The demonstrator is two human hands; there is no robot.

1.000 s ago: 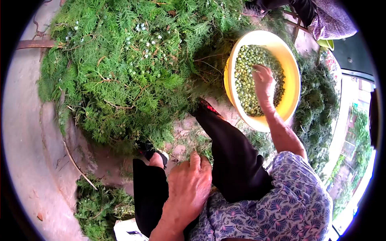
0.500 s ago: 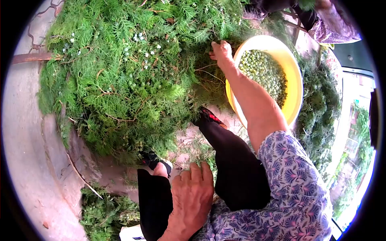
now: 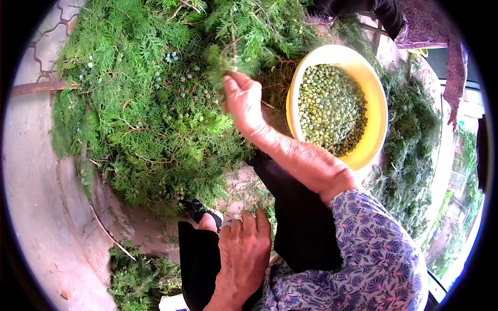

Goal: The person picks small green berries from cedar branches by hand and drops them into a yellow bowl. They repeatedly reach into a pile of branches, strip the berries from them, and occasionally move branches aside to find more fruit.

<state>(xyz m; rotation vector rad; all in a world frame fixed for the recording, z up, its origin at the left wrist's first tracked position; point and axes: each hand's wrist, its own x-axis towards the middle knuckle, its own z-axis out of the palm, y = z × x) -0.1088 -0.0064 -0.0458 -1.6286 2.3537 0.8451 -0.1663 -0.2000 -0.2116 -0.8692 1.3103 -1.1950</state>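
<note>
My right hand (image 3: 244, 101) reaches over the green pile with its fingers closed on the stem of a leafy evergreen branch (image 3: 233, 49). Part of the branch is blurred by motion. The large heap of cut evergreen branches (image 3: 155, 103), dotted with small pale berries, lies under and left of that hand. Just right of my right wrist stands a yellow basin (image 3: 377, 98) holding many small green berries (image 3: 332, 103). My left hand (image 3: 244, 251) lies flat on my knee, fingers stretched out and holding nothing.
Another person (image 3: 430, 26) in a patterned garment is at the upper right. More cut greenery (image 3: 407, 140) lies right of the basin, and a smaller clump (image 3: 140, 280) sits at the lower left. A brown stick (image 3: 39, 88) juts from the heap over the concrete floor (image 3: 31, 181).
My right hand has moved left from beside the basin and lifted a branch from the heap. My left hand stays on my knee. The other person's arm has shifted down at the right.
</note>
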